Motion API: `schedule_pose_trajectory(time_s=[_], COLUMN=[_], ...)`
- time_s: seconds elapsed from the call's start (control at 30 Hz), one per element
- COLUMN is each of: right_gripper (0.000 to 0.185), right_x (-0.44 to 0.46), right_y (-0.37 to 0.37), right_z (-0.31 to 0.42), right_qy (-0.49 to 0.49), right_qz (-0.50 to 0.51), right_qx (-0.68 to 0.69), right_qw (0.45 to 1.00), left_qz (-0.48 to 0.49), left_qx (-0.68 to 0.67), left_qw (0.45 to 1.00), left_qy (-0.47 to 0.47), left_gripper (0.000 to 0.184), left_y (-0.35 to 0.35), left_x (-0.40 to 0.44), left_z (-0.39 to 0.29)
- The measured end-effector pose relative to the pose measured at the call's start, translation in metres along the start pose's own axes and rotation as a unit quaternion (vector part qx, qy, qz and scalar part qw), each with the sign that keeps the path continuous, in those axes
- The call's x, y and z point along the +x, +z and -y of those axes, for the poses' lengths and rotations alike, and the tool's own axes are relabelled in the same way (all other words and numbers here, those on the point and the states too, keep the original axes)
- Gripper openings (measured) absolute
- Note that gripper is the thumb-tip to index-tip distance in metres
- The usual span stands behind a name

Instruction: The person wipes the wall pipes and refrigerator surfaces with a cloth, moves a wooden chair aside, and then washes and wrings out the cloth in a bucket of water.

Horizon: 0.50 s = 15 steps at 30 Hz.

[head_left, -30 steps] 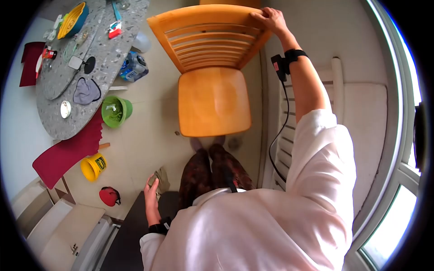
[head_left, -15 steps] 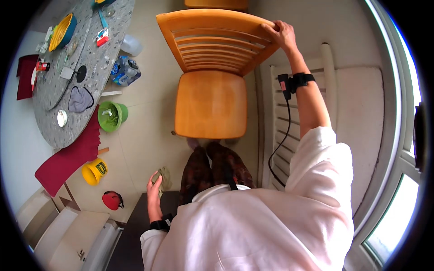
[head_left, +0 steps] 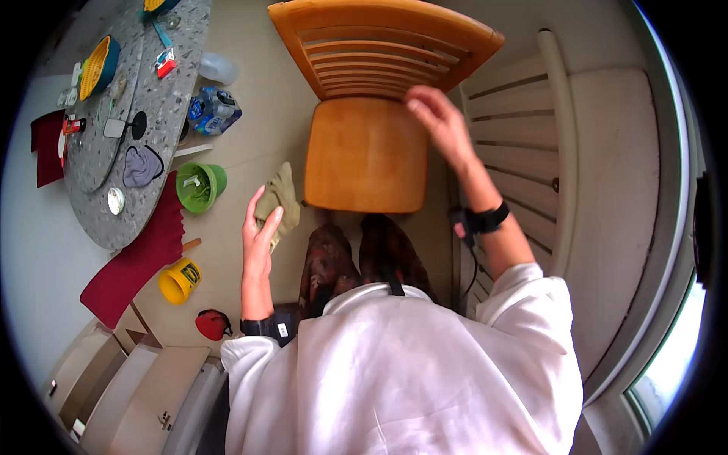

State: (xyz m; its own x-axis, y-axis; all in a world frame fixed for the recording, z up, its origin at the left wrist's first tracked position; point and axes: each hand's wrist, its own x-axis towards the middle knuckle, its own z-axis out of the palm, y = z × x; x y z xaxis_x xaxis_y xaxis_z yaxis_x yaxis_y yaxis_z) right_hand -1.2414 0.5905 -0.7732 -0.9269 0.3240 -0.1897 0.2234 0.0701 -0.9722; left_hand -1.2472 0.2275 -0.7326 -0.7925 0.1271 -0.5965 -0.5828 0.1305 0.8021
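Observation:
A wooden chair (head_left: 366,155) with a slatted back stands right before my legs, its seat toward me. In my left hand (head_left: 259,227) is a crumpled olive-green cloth (head_left: 282,196), gripped between thumb and fingers, left of the seat. My right hand (head_left: 440,121) hovers by the right rear corner of the seat, near the foot of the backrest. Its fingers are blurred, and nothing shows in them.
A grey speckled table (head_left: 106,216) stands at left, bearing a basket (head_left: 100,67) and a grey cloth item (head_left: 142,165). Below it are a green bucket (head_left: 201,188), a yellow bucket (head_left: 180,280) and wrapped bottles (head_left: 215,111). A slatted white rack (head_left: 516,144) lines the right.
My right hand has let go of the top of the chair back and come down toward the seat. My left hand has risen forward with the cloth.

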Motion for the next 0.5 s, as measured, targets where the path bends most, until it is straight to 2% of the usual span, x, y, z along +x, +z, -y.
schedule_pose_trajectory(time_s=[0.07,0.1,0.13,0.17,0.23,0.27,0.3,0.33,0.4,0.43,0.47,0.5], right_gripper=[0.054,0.063,0.075,0.074,0.063,0.057,0.051,0.042,0.042,0.043,0.044,0.046], right_x=[-0.058,-0.082,-0.102,-0.119,-0.137,-0.145,-0.154,-0.158,-0.171,-0.180,-0.184,-0.192], right_y=[0.047,0.067,0.086,0.105,0.135,0.145,0.150,0.154,0.165,0.175,0.178,0.186], right_z=[-0.013,-0.024,-0.036,-0.038,-0.049,-0.055,-0.058,-0.057,-0.052,-0.045,-0.039,-0.030], right_qy=[0.162,0.231,0.260,0.301,0.336,0.366,0.394,0.400,0.390,0.382,0.376,0.367], right_qz=[0.116,0.157,0.173,0.141,0.083,0.049,0.016,-0.008,-0.045,-0.068,-0.090,-0.110], right_qx=[0.093,0.193,0.275,0.371,0.415,0.434,0.453,0.433,0.447,0.458,0.478,0.498], right_qw=[0.976,0.941,0.909,0.867,0.841,0.822,0.800,0.808,0.804,0.800,0.789,0.778], left_qz=[0.080,0.145,0.227,0.284,0.416,0.446,0.475,0.490,0.541,0.496,0.480,0.447], left_qx=[0.070,0.083,0.085,0.135,0.194,0.212,0.230,0.232,0.247,0.237,0.283,0.274], left_qw=[0.992,0.984,0.970,0.947,0.887,0.869,0.849,0.840,0.804,0.835,0.824,0.842], left_qy=[0.068,0.064,0.033,0.060,0.062,0.016,-0.030,-0.020,0.016,0.010,0.100,0.126], left_gripper=[0.062,0.069,0.073,0.076,0.074,0.069,0.064,0.064,0.051,0.041,0.041,0.042], left_y=[0.019,0.030,0.034,0.033,0.027,0.024,0.015,0.002,-0.023,-0.044,-0.047,-0.053], left_x=[0.005,0.005,0.008,0.014,0.025,0.023,0.023,0.038,0.068,0.078,0.101,0.106], left_z=[-0.008,-0.013,-0.006,0.011,0.040,0.030,0.018,0.013,0.002,-0.009,-0.017,-0.033])
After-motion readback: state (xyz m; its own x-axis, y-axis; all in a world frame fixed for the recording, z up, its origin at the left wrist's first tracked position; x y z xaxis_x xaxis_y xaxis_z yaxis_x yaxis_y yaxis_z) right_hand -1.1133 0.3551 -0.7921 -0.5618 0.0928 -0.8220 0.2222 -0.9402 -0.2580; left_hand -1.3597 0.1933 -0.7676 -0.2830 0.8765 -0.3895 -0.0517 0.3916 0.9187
